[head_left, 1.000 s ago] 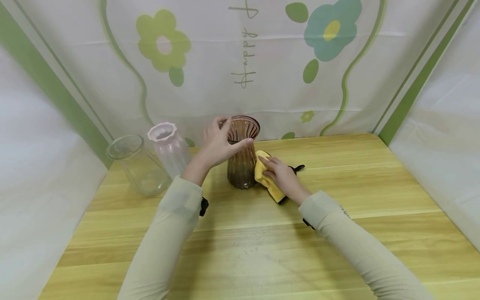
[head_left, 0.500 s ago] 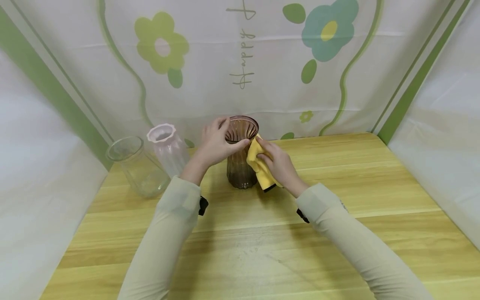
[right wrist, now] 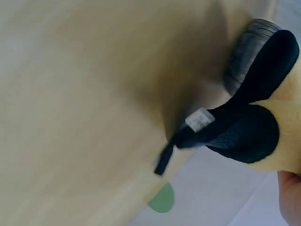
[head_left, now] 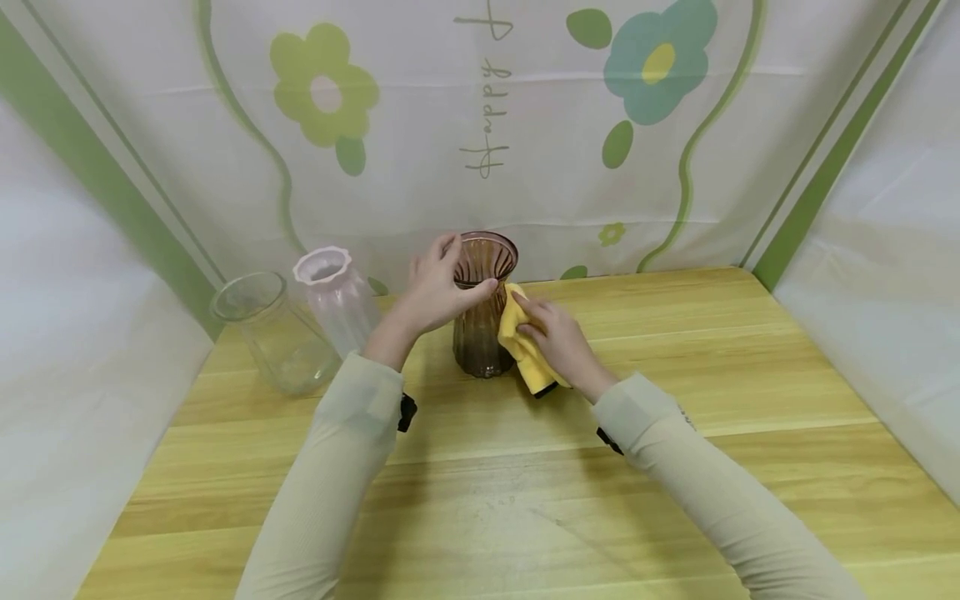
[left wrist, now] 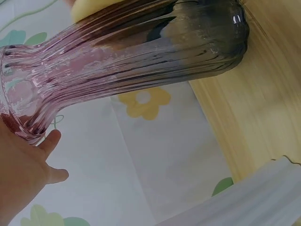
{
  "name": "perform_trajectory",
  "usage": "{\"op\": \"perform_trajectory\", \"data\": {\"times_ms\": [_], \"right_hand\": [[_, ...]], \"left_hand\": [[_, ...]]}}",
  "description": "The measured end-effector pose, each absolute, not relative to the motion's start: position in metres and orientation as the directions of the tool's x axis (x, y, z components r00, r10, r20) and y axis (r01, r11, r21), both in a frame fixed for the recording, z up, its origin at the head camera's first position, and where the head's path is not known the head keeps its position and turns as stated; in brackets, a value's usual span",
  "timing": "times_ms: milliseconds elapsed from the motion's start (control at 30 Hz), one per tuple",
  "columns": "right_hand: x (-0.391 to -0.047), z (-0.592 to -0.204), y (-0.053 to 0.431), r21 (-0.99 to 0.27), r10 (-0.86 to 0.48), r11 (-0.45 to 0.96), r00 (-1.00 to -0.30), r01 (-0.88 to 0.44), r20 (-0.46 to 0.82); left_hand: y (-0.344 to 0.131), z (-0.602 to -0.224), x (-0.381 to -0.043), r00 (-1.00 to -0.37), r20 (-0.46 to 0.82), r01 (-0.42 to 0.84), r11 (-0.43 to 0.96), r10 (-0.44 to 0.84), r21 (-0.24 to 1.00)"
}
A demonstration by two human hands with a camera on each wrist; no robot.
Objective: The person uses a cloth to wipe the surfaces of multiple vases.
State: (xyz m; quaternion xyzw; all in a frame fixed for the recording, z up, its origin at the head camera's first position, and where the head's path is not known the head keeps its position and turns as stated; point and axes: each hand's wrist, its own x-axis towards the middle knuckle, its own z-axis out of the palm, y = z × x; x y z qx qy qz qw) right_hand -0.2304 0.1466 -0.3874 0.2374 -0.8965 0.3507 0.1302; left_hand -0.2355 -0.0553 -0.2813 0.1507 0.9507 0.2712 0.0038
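A ribbed glass vase (head_left: 482, 333), pink at its flared top and smoky grey below, stands upright on the wooden table. My left hand (head_left: 437, 287) grips its rim from the left, thumb in front. In the left wrist view part of that hand (left wrist: 23, 174) shows at the vase's pink mouth. My right hand (head_left: 558, 337) pinches a yellow cloth (head_left: 521, 337) with dark edging against the vase's right side. Seen from the right wrist, the cloth's black trim (right wrist: 249, 134) and loop hang down, covering part of the vase's grey base (right wrist: 247, 52).
Left of my left hand are a pale pink scalloped vase (head_left: 341, 304) and a clear glass vase (head_left: 288, 354), close together. A white curtain printed with flowers (head_left: 420, 125) rises right behind the table (head_left: 697, 375).
The cloth and right hand first rose along the vase's side to just below the rim, then slid slightly down again. The left hand and vases stay in place.
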Motion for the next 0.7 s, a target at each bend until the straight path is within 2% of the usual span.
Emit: {"op": "perform_trajectory", "data": {"times_ms": [167,300,700], "right_hand": [[-0.23,-0.404,0.153,-0.551,-0.361,0.695,-0.887,-0.462,0.29],[-0.229,-0.412,0.156,-0.527,-0.377,0.717,-0.889,-0.457,0.259],[-0.233,-0.403,0.153,-0.508,-0.357,0.66,-0.826,-0.553,0.436]], "left_hand": [[-0.055,-0.283,-0.236,-0.957,0.078,0.279,0.818,0.279,0.504],[-0.053,-0.283,-0.236,-0.965,0.075,0.254,0.822,0.251,0.51],[-0.053,-0.278,-0.235,-0.976,0.045,0.208,0.844,0.214,0.494]]}}
